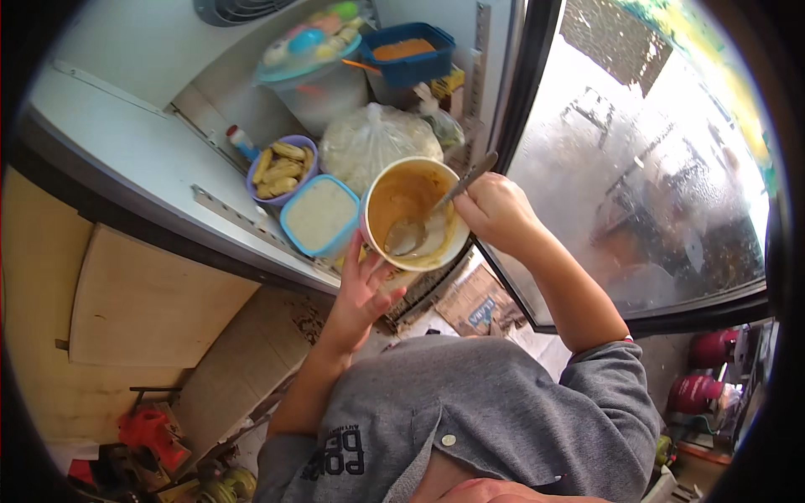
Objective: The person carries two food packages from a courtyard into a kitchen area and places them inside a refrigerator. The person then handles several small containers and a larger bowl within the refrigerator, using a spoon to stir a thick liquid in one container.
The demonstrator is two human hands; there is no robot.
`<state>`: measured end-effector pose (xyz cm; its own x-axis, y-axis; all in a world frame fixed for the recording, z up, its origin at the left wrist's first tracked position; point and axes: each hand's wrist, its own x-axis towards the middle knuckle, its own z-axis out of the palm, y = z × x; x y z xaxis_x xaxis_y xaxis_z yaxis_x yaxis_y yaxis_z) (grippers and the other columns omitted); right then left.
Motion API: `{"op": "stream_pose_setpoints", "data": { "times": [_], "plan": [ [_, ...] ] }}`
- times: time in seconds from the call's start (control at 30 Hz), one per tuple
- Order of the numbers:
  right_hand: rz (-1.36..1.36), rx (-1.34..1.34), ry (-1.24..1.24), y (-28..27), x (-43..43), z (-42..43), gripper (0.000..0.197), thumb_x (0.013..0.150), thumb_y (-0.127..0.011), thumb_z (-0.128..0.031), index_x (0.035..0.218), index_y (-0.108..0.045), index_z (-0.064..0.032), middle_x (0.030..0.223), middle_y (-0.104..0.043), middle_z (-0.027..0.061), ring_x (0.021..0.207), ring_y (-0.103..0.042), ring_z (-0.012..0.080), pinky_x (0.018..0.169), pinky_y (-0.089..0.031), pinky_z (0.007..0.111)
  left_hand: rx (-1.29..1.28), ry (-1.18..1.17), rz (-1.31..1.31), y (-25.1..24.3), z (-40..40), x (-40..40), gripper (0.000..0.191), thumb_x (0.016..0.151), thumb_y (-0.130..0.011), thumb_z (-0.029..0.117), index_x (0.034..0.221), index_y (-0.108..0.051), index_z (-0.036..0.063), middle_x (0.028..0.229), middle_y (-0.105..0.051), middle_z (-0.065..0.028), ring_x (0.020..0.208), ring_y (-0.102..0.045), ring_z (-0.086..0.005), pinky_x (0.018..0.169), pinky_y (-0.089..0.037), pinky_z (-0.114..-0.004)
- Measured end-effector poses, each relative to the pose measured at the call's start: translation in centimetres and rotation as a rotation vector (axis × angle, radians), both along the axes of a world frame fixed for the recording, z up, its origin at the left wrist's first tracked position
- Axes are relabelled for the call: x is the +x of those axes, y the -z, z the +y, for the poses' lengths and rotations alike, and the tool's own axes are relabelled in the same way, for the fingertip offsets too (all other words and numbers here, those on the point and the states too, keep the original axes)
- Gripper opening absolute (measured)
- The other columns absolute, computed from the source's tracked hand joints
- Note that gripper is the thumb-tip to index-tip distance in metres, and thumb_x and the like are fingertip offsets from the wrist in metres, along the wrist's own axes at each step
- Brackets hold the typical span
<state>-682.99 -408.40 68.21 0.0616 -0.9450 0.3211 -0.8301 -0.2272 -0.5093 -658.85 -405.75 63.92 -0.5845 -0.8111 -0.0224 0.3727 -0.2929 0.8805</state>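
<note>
A round white tub (415,261) is tilted so that its mouth faces me. Orange-brown residue coats its inner wall. A metal spoon (462,187) leans inside, its bowl low in the tub and its handle past the rim. My right hand (500,210) grips the tub at its right side, beside the spoon handle. On the lower left, my left hand (361,292) has its fingers spread, with fingertips against the tub's side and the thumb apart. Behind the tub, a knotted clear plastic bag (377,141) with pale contents sits inside an open refrigerator.
A blue-rimmed container (319,215), a purple bowl of bananas (283,168), a lidded bucket (314,94) and a dark blue container (409,60) crowd the refrigerator. Its fogged glass door (629,188) stands open at right. Cardboard (481,302) lies below; red gas cylinders (695,393) stand lower right.
</note>
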Motion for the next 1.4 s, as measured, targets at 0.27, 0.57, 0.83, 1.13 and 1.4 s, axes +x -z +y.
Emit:
{"op": "stream_pose_setpoints", "data": {
  "times": [0.27, 0.57, 0.83, 1.13, 1.4],
  "plan": [
    [-0.207, 0.090, 0.012, 3.0, -1.9, 6.9, 0.026, 0.081, -0.054, -0.024, 0.094, -0.054, -0.0018, 0.105, -0.054, 0.0161, 0.091, -0.055, 0.0319, 0.079, -0.043, 0.040, 0.035, -0.098, -0.023, 3.4, 1.2, -4.5, 0.088, 0.075, -0.065, 0.015, 0.137, -0.003, 0.0039, 0.135, -0.024, -0.0110, 0.125, -0.025, -0.0218, 0.098, -0.033, -0.036],
    [-0.205, -0.136, -0.298, 3.0, -2.2, 10.1, 0.010, 0.079, -0.058, -0.009, 0.087, -0.055, -0.0054, 0.100, -0.056, 0.0109, 0.096, -0.054, 0.0273, 0.080, -0.043, 0.037, 0.274, 0.008, -0.107, 4.6, 4.0, -4.9, 0.069, 0.081, -0.059, 0.026, 0.134, -0.019, 0.0093, 0.128, -0.034, -0.0107, 0.117, -0.041, -0.0227, 0.092, -0.043, -0.041],
    [-0.088, -0.194, -0.514, 4.9, -3.2, 10.4, 0.023, 0.073, -0.060, -0.007, 0.095, -0.054, -0.0060, 0.099, -0.059, 0.0075, 0.083, -0.059, 0.0230, 0.072, -0.049, 0.031, 0.280, -0.056, -0.118, 5.9, 5.0, -4.0, 0.073, 0.080, -0.059, 0.017, 0.135, -0.013, 0.0042, 0.130, -0.030, -0.0172, 0.116, -0.041, -0.0257, 0.085, -0.048, -0.037],
    [0.048, -0.117, -0.727, 3.8, -3.1, 9.4, 0.023, 0.069, -0.062, -0.006, 0.091, -0.055, -0.0064, 0.100, -0.058, 0.0078, 0.082, -0.059, 0.0222, 0.069, -0.050, 0.031, 0.173, -0.086, -0.258, 5.9, 5.1, -3.4, 0.080, 0.078, -0.064, 0.018, 0.135, -0.011, -0.0002, 0.129, -0.033, -0.0180, 0.117, -0.039, -0.0234, 0.095, -0.037, -0.034],
    [-0.054, -0.026, -0.632, 6.1, -2.2, 7.7, 0.017, 0.075, -0.058, -0.005, 0.089, -0.049, -0.0052, 0.086, -0.057, 0.0088, 0.076, -0.057, 0.0268, 0.066, -0.047, 0.036, 0.180, -0.128, -0.256, 6.8, 5.5, -3.5, 0.080, 0.076, -0.065, 0.018, 0.134, -0.014, -0.0008, 0.128, -0.035, -0.0175, 0.116, -0.039, -0.0229, 0.098, -0.032, -0.034]
  ]
}}
